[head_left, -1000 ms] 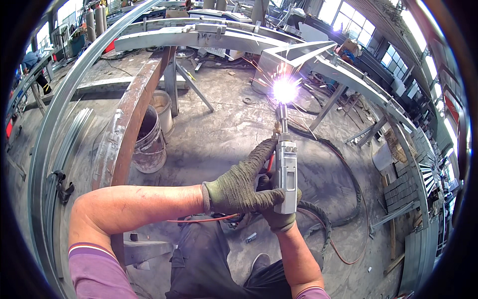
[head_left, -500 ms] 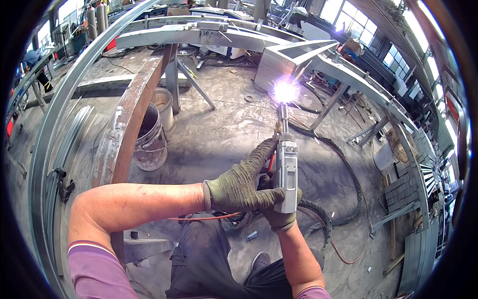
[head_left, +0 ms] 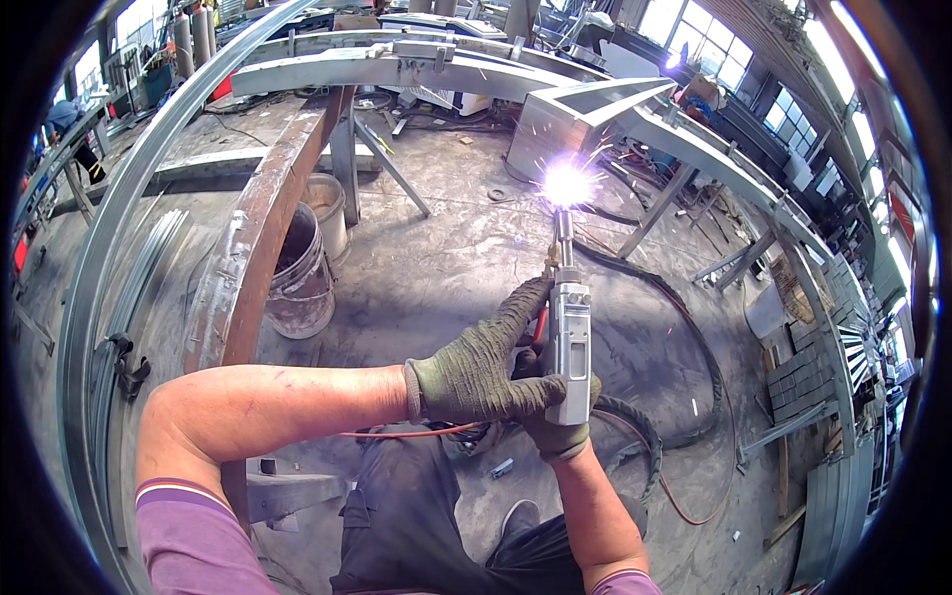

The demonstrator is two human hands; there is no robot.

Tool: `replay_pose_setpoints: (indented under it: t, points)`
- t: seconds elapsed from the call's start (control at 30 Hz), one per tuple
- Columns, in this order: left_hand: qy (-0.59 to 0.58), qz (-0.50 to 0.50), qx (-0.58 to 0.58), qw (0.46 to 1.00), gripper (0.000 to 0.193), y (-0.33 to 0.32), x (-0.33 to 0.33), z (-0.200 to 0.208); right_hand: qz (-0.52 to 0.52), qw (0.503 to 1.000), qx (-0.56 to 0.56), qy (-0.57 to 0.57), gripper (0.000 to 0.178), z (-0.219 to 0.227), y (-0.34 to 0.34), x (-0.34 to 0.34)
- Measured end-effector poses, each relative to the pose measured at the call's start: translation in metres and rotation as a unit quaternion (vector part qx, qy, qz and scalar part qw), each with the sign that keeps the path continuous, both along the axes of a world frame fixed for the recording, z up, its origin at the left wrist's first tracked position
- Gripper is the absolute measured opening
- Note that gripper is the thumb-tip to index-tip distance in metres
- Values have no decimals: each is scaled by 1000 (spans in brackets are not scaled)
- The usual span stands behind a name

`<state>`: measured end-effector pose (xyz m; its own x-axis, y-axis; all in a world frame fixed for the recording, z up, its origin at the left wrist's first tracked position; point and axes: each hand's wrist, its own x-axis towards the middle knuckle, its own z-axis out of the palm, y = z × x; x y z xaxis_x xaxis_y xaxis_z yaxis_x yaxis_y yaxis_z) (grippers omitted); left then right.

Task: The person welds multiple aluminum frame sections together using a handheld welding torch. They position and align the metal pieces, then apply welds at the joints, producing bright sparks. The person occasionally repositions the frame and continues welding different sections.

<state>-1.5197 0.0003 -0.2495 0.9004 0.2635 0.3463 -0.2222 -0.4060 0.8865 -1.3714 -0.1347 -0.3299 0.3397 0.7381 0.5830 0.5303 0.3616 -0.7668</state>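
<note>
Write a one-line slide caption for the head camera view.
Left hand and right hand, both gloved, hold a silver tool with a bright, sparking glare at its tip.

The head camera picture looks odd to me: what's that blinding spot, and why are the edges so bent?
Head view: a white-violet flare with sparks bleaches out detail beyond the silver tool; head view: the windows are overexposed too; head view: the fisheye lens bends straight edges toward the rim, where the corners go black.
</note>
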Motion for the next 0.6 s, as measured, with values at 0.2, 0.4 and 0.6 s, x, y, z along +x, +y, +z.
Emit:
replay_pose_setpoints:
  t: [0.2,0.4,0.6]
  points:
    - [4,2,-9,1000,126,-1,0,-3,3,1000,-8,-2,33,-13,-1,5]
    - [2,-3,-14,1000,129,-1,0,-4,-13,999,5,-46,29,-4,1,2]
    - [-1,6,11,1000,127,1,2,-9,-21,999,0,25,27,-6,1,-2]
